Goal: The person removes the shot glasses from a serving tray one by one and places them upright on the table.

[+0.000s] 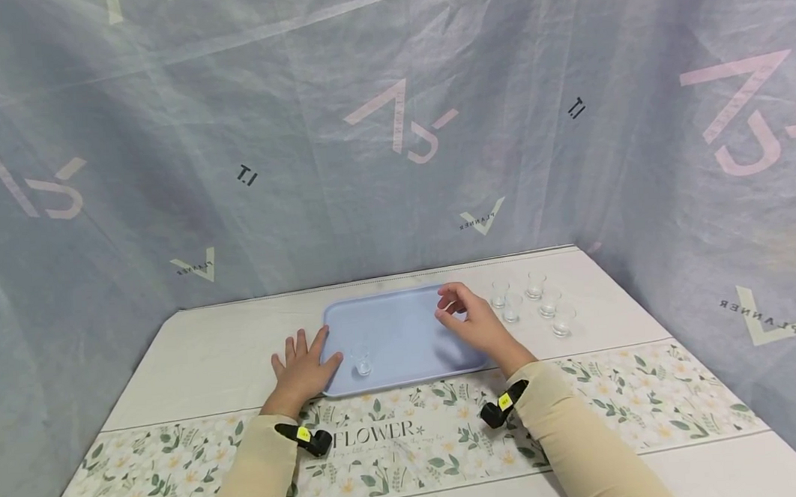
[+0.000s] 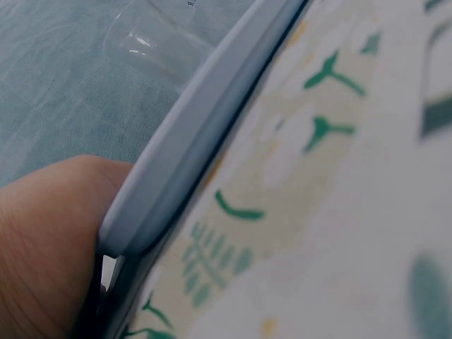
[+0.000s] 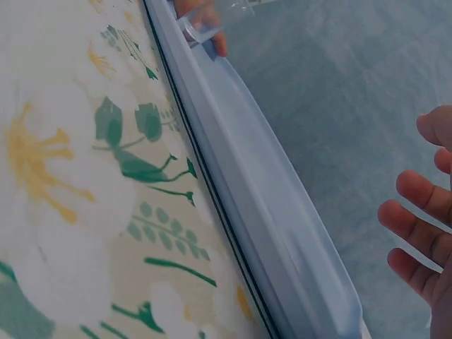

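Note:
A light blue rectangular tray [image 1: 402,331] lies on the table, with one small clear glass [image 1: 363,364] standing near its front left corner. My left hand [image 1: 303,370] rests at the tray's left edge, fingers spread; the left wrist view shows part of that hand [image 2: 60,233] against the rim. Over the right part of the tray hovers my right hand [image 1: 471,320], its fingers loosely bent with nothing between them. Several matching small glasses [image 1: 548,303] stand just right of the tray. In the right wrist view, bent fingers [image 3: 417,226] show apart from each other.
A floral cloth strip [image 1: 408,447] with the word FLOWER runs along the table in front of the tray. Grey-blue curtains [image 1: 338,131] with printed letters hang behind the table and at both sides.

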The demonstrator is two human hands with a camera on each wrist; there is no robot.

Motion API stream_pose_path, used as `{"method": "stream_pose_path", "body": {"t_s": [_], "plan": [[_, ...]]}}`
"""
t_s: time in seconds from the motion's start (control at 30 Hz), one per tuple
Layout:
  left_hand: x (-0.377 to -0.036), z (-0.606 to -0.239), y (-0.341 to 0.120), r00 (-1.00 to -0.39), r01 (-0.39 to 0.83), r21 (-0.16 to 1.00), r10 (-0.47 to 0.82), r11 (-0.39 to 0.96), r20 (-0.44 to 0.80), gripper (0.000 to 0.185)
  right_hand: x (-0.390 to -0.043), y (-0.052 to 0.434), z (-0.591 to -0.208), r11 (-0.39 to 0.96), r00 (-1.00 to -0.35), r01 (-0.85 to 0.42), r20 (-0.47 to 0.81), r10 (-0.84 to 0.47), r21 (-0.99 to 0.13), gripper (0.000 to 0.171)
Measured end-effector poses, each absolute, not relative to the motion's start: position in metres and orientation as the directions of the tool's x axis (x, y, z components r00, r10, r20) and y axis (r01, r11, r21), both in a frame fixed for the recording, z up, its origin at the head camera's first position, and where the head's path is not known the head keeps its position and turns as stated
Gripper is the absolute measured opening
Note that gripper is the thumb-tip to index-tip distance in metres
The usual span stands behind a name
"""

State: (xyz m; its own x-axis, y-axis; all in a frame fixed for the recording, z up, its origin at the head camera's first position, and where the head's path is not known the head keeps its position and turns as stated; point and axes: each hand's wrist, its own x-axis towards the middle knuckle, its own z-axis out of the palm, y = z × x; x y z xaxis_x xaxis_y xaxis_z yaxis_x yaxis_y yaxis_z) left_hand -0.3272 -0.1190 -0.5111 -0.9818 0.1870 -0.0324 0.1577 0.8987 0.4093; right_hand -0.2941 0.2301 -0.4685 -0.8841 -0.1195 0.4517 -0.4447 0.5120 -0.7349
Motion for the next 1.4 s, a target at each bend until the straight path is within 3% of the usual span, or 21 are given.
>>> {"method": "stream_pose_path", "body": {"t_s": [0.67,0.87,1.4], "plan": [[-0.326,-0.509,-0.118,-0.981,0.160,0.405,0.189,0.900,-0.033,0.075,-0.292,0.214,-0.481,0.474,-0.895,-0.446,0.396,-0.207,-0.760,0.027],[-0.325,-0.506,-0.117,-0.981,0.164,0.403,0.190,0.900,-0.025,0.074,-0.291,0.212,-0.487,0.498,-0.892,-0.449,0.335,-0.305,-0.742,0.031],[-0.338,-0.524,-0.124,-0.979,0.178,0.423,0.204,0.888,-0.016,0.079,-0.292,0.211,-0.488,0.508,-0.898,-0.428,0.290,-0.330,-0.747,0.037]]}}
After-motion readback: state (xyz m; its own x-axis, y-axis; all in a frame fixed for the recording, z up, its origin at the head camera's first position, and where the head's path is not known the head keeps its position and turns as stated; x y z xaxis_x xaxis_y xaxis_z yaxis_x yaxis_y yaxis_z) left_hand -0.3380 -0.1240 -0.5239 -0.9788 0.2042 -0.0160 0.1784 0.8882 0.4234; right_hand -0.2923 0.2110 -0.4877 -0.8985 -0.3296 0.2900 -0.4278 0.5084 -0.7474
